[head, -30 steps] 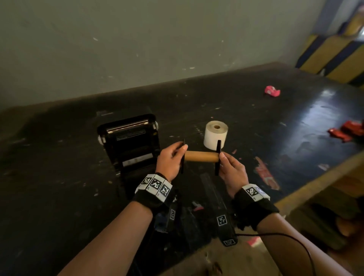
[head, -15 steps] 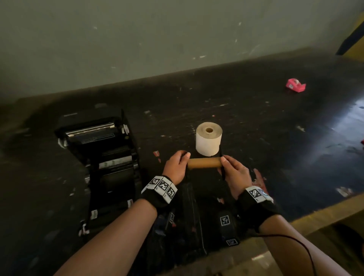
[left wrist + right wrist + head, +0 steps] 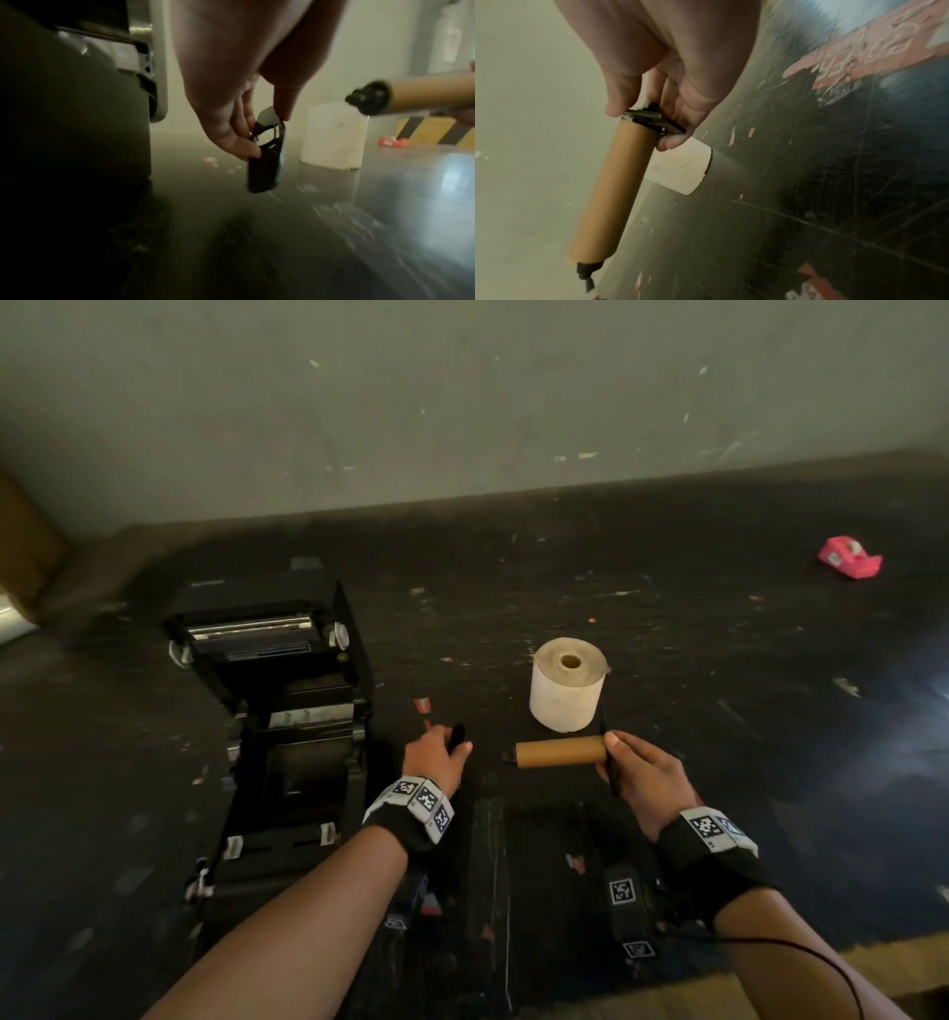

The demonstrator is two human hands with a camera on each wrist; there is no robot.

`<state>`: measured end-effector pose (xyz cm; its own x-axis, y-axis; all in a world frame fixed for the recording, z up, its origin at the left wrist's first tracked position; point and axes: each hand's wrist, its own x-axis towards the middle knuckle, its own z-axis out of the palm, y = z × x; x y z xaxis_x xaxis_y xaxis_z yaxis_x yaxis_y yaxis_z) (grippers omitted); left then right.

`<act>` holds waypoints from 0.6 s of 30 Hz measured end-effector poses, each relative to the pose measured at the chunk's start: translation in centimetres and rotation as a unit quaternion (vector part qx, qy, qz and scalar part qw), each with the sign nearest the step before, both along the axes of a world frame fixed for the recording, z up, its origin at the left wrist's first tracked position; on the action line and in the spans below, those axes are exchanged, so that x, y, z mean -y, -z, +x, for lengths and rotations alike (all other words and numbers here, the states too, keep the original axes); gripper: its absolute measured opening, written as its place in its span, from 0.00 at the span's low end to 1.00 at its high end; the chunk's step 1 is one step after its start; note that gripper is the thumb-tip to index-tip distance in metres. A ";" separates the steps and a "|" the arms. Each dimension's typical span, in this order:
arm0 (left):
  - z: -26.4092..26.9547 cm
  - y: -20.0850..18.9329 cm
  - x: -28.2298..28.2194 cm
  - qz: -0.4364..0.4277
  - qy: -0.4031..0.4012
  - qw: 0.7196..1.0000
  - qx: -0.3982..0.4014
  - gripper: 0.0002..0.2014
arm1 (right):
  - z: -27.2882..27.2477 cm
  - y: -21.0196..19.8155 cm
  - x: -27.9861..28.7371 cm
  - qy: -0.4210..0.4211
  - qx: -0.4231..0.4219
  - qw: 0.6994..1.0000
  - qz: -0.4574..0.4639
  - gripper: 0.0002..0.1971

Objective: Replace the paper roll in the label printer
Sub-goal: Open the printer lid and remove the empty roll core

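The black label printer [image 3: 277, 711] stands with its lid raised at the left of the dark table [image 3: 667, 618]. A full white paper roll [image 3: 567, 691] stands on end at mid-table. My left hand [image 3: 436, 755] pinches a black plastic end flange [image 3: 264, 160] just above the table, right of the printer [image 3: 72, 113]. My right hand [image 3: 642, 775] holds the other black flange [image 3: 652, 119] of the spindle, with the empty brown cardboard core [image 3: 560, 751] still on it. The spindle's bare black tip [image 3: 367, 99] sticks out of the core's left end.
A pink tape dispenser [image 3: 850, 557] lies at the far right. A grey wall [image 3: 462, 403] closes off the back of the table. Paper scraps and worn red stickers [image 3: 859, 50] dot the surface. The table's wooden front edge [image 3: 873, 963] runs close to my right forearm.
The left flange has come off the spindle. My left hand moved left and down with it, while my right hand keeps the core and spindle. My head view shifted right.
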<state>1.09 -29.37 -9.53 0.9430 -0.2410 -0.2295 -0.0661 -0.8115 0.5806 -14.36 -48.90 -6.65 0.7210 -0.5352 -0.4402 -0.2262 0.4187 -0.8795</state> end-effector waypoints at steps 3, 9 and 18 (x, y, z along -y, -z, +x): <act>-0.6 1.1 0.5 0.026 -0.007 1.000 -0.010 0.18 | 0.2 0.2 0.4 -0.009 -0.005 1.000 0.014 0.06; -0.1 2.3 0.8 0.093 0.010 0.996 0.009 0.16 | 0.3 0.3 1.4 -0.017 -0.001 1.000 0.005 0.05; 1.4 -0.9 2.6 0.039 0.087 0.995 0.033 0.17 | 1.7 -0.2 2.4 -0.029 0.026 0.999 0.007 0.11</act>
<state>2.47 -31.92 -8.61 0.9020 -0.3858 -0.1936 -0.2454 -0.8273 0.5053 -12.69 -51.34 -6.44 0.7728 -0.4855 -0.4088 -0.2048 0.4188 -0.8847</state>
